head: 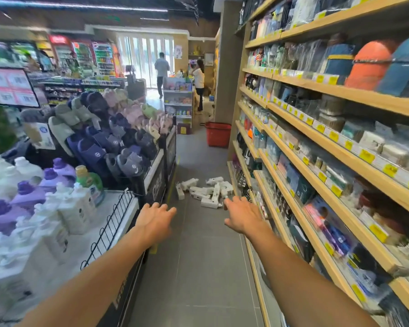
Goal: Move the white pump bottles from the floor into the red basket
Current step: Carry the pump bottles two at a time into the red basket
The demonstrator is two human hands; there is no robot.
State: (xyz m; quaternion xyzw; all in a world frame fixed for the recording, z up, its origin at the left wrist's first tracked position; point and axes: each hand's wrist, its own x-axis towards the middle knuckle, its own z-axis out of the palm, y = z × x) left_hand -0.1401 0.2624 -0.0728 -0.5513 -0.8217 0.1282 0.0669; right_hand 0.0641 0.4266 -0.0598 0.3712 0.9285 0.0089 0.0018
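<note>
Approach phase, with left hand and right hand spread, empty. Ahead on grey tiled floor: heaped white plastic pump bottles; beyond, red plastic basket. Next: step closer, crouch, grasp one bottle.

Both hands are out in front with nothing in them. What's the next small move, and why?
Probably step forward and lower the right hand to the nearest white pump bottle. It and the left hand are open and empty, the bottles lie scattered on the floor ahead, seemingly beyond reach, and the red basket stands farther beyond them.
</note>
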